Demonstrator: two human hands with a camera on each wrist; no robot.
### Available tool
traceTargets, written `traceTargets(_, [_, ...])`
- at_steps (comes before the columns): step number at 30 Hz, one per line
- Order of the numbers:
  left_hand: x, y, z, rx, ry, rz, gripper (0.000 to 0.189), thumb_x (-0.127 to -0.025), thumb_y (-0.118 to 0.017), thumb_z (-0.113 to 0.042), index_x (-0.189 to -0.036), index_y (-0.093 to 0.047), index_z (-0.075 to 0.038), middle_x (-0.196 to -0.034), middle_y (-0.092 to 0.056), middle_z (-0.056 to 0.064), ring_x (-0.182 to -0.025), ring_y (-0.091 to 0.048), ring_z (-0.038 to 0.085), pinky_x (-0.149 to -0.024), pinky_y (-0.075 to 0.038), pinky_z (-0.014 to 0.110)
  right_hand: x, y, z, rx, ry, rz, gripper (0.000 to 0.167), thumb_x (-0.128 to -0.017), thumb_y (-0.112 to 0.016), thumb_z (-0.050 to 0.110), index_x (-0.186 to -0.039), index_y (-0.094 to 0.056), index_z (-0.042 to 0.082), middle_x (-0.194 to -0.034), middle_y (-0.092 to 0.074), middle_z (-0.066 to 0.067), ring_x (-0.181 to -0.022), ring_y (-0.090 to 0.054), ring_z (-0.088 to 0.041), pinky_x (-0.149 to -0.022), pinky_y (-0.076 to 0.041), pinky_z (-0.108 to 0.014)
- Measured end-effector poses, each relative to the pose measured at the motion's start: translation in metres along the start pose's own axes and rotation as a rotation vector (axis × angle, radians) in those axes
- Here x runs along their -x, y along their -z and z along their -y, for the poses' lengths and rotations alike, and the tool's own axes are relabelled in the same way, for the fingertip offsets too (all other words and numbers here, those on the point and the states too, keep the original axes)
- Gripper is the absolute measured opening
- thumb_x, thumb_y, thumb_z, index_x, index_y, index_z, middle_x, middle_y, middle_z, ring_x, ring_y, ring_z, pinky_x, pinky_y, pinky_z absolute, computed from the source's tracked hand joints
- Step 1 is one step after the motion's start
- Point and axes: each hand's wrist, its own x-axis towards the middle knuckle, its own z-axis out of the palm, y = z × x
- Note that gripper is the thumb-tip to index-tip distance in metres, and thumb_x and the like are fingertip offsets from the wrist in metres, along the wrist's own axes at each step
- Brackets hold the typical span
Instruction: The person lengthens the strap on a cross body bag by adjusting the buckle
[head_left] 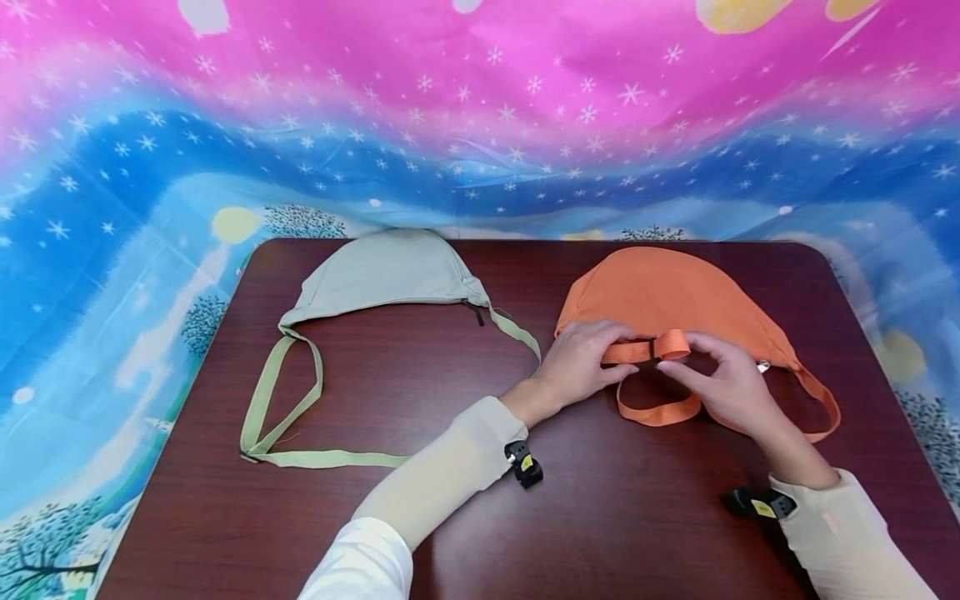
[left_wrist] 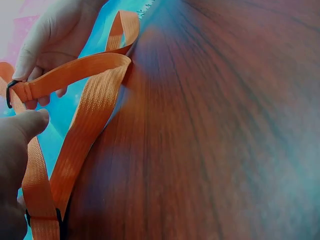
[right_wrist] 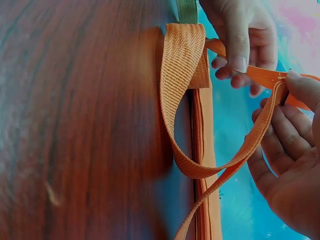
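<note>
An orange waist bag lies on the table with its zip side toward me. My left hand pinches its orange strap between thumb and fingers, left of a black slider buckle. On the other side, my right hand pinches the strap beside the buckle, where the webbing folds into a small loop. The right thumb lies right at the buckle in the right wrist view. Another black slider shows lower on the webbing in the left wrist view. The remaining strap hangs in a loop below the hands.
A pale grey-green waist bag lies at the left, its light green strap looped toward me and partly hidden by the left forearm. The dark wooden table ends before a colourful patterned cloth at the back.
</note>
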Motion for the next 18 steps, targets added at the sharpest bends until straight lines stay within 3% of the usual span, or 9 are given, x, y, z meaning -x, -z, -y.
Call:
traceTargets(4, [0.0012, 0.0004, 0.0012, -0.031, 0.012, -0.027, 0.033, -0.092, -0.076, -0.041, -0.118, -0.07, -0.022, -0.116, -0.069, -0.012, -0.109, -0.061, 0.002, -0.098, -0.041, 0.026, -0.0001, 0.0011, 0.0002, -0.025, -0.006, -0.001, 0.036, -0.091, -0.078, 0.009, -0.125, -0.07, 0.008, -0.109, -0.065, 0.019, -0.096, -0.061, 0.001, -0.078, -0.047, -0.01])
traceTargets(12, [0.0011, 0.0012, -0.0009, -0.014, -0.002, -0.026, 0.036, -0.095, -0.072, -0.043, -0.123, -0.072, -0.021, -0.113, -0.07, -0.011, -0.108, -0.062, 0.004, -0.098, -0.042, 0.025, -0.0018, -0.0025, 0.0003, -0.074, 0.026, 0.024, 0.032, -0.091, -0.077, 0.004, -0.121, -0.07, 0.007, -0.106, -0.068, 0.013, -0.092, -0.065, -0.004, -0.076, -0.051, -0.013])
traceTargets(18, [-0.0006, 0.002, -0.0015, -0.014, -0.025, -0.038, 0.036, -0.094, -0.074, -0.04, -0.122, -0.072, -0.018, -0.113, -0.071, -0.009, -0.108, -0.063, 0.005, -0.103, -0.041, 0.024, -0.0075, -0.0079, 0.0024, -0.017, 0.024, 0.049, 0.026, -0.092, -0.077, 0.011, -0.117, -0.071, 0.008, -0.103, -0.069, 0.003, -0.09, -0.063, -0.006, -0.077, -0.049, -0.013])
